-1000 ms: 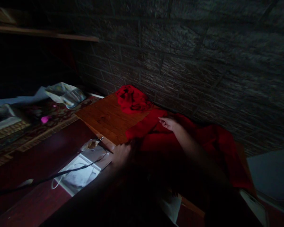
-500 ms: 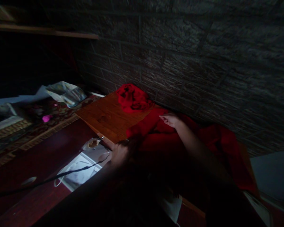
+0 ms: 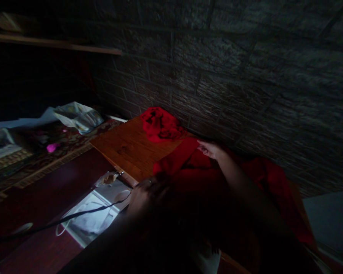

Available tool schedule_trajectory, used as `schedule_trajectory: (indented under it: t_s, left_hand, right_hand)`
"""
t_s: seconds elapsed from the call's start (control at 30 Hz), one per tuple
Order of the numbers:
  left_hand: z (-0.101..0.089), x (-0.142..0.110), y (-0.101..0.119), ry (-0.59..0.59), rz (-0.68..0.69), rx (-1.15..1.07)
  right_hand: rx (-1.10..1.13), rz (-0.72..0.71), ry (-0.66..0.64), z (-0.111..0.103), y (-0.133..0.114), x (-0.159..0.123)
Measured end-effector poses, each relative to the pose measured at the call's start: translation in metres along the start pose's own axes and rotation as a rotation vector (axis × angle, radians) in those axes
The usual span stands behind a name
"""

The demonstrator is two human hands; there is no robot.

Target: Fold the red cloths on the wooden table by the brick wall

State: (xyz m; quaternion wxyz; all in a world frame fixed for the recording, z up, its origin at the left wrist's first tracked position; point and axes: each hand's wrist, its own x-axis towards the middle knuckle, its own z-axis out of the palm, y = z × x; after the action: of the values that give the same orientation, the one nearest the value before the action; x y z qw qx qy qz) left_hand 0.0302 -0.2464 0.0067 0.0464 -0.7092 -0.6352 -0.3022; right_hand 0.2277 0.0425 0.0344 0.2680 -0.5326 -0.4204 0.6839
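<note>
Red cloth (image 3: pixel 177 156) lies along the wooden board (image 3: pixel 117 144), with a folded strip running between my two hands. My right hand (image 3: pixel 209 149) is closed in a pinch on the strip's far edge. At the near end of the strip, my left hand (image 3: pixel 144 194), with a ring on one finger, is curled on the cloth by the board's edge. Its fingertips are partly lost in shadow. A crumpled red cloth bundle (image 3: pixel 160 125) sits behind the strip, close to the wall.
A stone-block wall (image 3: pixel 205 83) stands behind the board. Left of it are a fringed patterned rug (image 3: pixel 82 140), a crumpled plastic bag (image 3: pixel 78 116) and a small pink item (image 3: pixel 53 147). A dark cord (image 3: pixel 82 213) crosses above a white box (image 3: pixel 91 217). A shelf (image 3: pixel 60 43) juts out upper left.
My right hand has shifted slightly right along the cloth, and the strip's far end looks pulled straighter. My left hand's fingers have moved a little. The whole view has tilted slightly.
</note>
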Motion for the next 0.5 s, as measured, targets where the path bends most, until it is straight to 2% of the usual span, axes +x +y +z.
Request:
schedule_trajectory:
  t_s: [0.1, 0.17, 0.3, 0.37, 0.43, 0.5]
  left_hand:
    - [-0.004, 0.006, 0.001, 0.096, -0.076, -0.073]
    - [-0.001, 0.012, 0.0, 0.09, -0.127, -0.115]
    - [0.004, 0.031, -0.013, 0.004, -0.336, -0.382]
    - [0.002, 0.043, -0.024, -0.083, -0.43, -0.562]
    - [-0.002, 0.054, -0.033, -0.155, -0.464, -0.685]
    - [-0.005, 0.06, -0.039, -0.174, -0.483, -0.765]
  right_hand:
    - [0.036, -0.012, 0.05, -0.002, -0.002, 0.002]
    - [0.046, -0.007, 0.071, -0.001, 0.001, 0.003]
    - [0.039, 0.007, 0.078, -0.001, 0.009, 0.001]
    - [0.035, 0.003, 0.078, -0.001, 0.01, 0.0]
    - [0.033, -0.009, 0.08, -0.001, 0.01, -0.001]
    - [0.031, -0.029, 0.078, 0.0, 0.01, -0.001]
